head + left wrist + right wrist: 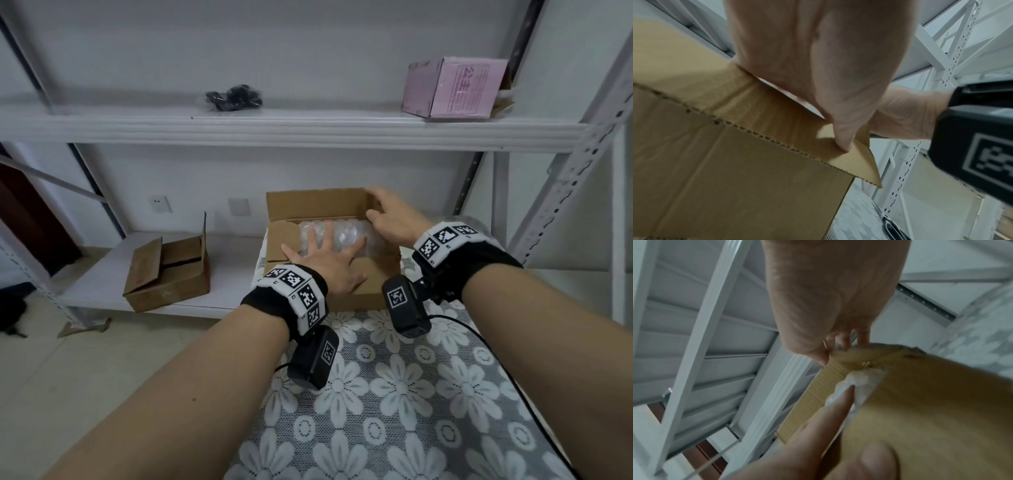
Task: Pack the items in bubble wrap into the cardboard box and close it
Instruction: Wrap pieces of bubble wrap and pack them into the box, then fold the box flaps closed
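Note:
An open cardboard box (pixel 359 298) stands at the far edge of the cloth-covered table. A bubble-wrapped item (pixel 346 231) lies inside it. My left hand (pixel 325 258) lies spread and flat over the wrap and the near flap. In the left wrist view its thumb (pixel 842 142) presses on a flap corner. My right hand (pixel 390 217) is at the box's far right corner. Its thumb and fingertips (pixel 846 342) pinch the edge of the flap there. The bubble wrap (pixel 859 378) peeks out beside my left fingers (pixel 828 418).
A second open cardboard box (pixel 168 274) sits on the low shelf to the left. On the upper shelf are a pink box (pixel 452 89) and a black bagged item (pixel 234 96). Metal shelf uprights (pixel 565 178) stand close on the right. A floral cloth (pixel 394 394) covers the table.

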A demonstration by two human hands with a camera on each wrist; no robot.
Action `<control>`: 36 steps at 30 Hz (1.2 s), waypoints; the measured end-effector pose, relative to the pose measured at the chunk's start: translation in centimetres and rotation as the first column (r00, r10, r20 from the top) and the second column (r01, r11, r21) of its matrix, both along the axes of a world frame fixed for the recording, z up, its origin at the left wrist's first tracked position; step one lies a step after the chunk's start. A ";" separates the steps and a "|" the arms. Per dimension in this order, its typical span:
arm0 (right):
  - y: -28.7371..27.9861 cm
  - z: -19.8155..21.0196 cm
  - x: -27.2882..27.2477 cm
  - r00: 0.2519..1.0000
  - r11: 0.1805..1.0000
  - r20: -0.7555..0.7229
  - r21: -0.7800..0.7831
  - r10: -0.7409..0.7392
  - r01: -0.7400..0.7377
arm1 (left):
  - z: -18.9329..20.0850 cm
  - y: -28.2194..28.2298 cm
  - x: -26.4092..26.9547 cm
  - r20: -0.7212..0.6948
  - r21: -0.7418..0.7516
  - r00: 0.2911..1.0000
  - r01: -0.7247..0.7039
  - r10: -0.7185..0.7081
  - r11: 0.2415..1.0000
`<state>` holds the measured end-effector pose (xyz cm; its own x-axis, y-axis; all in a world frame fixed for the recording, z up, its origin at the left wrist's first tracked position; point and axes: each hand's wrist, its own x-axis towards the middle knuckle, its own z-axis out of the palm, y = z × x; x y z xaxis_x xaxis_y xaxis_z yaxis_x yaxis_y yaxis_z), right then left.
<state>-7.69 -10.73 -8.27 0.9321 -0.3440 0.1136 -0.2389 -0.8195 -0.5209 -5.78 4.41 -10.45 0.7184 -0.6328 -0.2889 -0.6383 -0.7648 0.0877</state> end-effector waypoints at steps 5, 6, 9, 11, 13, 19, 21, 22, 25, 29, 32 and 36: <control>1.4 -2.0 -1.1 0.987 0.969 0.160 0.240 0.010 -0.049 | 0.1 -0.2 0.0 -0.004 0.001 1.000 -0.006 0.006 1.000; 1.6 -2.4 -1.4 0.981 0.968 0.193 0.244 0.010 -0.058 | 0.0 -0.2 0.0 -0.001 -0.001 1.000 -0.005 0.005 1.000; 1.6 -3.5 -2.5 0.938 0.993 0.347 0.113 -0.030 -0.010 | 0.0 0.0 0.0 0.007 -0.011 1.000 0.011 -0.011 1.000; 1.7 -4.3 -3.4 0.925 0.995 0.379 -0.094 -0.004 0.043 | 0.0 0.0 -0.1 0.010 -0.012 1.000 0.016 -0.016 1.000; 1.8 -4.9 -3.8 0.941 0.980 0.334 -0.200 0.052 0.017 | -0.1 -0.1 -0.1 0.015 -0.009 1.000 0.013 -0.013 1.000; 2.7 -4.6 -3.9 0.976 0.969 0.212 -0.249 0.050 0.004 | -0.3 0.2 -0.1 0.013 -0.059 1.000 0.020 -0.019 0.998; 3.0 -4.7 -4.0 0.985 0.969 0.169 -0.247 0.035 0.008 | -0.7 0.6 -0.1 0.036 -0.112 0.999 0.032 -0.028 0.993; 3.0 -4.8 -4.0 0.986 0.969 0.162 -0.245 0.033 0.008 | -0.9 0.8 -0.1 0.054 -0.144 0.998 0.040 -0.033 0.989; 3.2 -4.8 -4.3 0.991 0.964 0.131 -0.266 0.038 -0.002 | -1.3 1.5 0.0 0.104 -0.235 0.993 0.077 -0.053 0.969; 3.4 -4.3 -4.4 0.997 0.956 0.071 -0.292 0.044 -0.021 | -1.4 2.2 0.4 0.145 -0.179 0.985 0.117 -0.092 0.977; 3.6 -3.8 -4.8 0.999 0.967 0.018 -0.250 0.046 -0.040 | -1.1 2.7 0.4 0.157 -0.183 0.984 0.111 -0.082 0.977; 3.6 -2.0 -6.5 0.987 0.979 -0.128 -0.167 0.100 -0.121 | -0.3 3.5 0.9 0.168 -0.198 0.984 0.093 -0.060 0.976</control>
<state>-14.21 -7.18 -10.24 0.9736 -0.2229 0.0495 -0.1931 -0.9196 -0.3421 -4.91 7.94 -10.80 0.6917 -0.7214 -0.0327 -0.7129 -0.6893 0.1289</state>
